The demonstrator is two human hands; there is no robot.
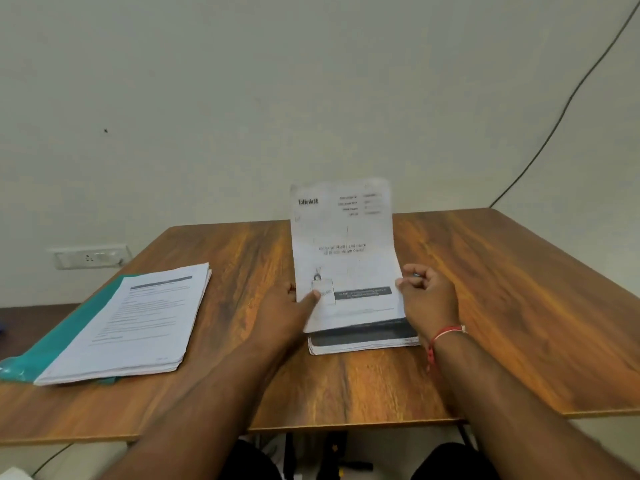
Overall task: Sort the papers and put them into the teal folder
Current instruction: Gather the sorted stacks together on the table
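A printed sheet (343,251) stands upright at the middle of the wooden table (485,306). My left hand (284,313) pinches its lower left edge, thumb on the front. My right hand (427,299) pinches its lower right edge. Beneath the raised sheet lies a small pile of papers (363,337) with a dark band on the top page. At the left, a thicker stack of printed papers (138,323) rests on the open teal folder (65,330), whose edge shows along the stack's left side.
The table's back edge meets a pale wall. A wall socket (90,257) sits low at the left. A black cable (568,98) runs down the wall at the right. My legs show under the table's front edge.
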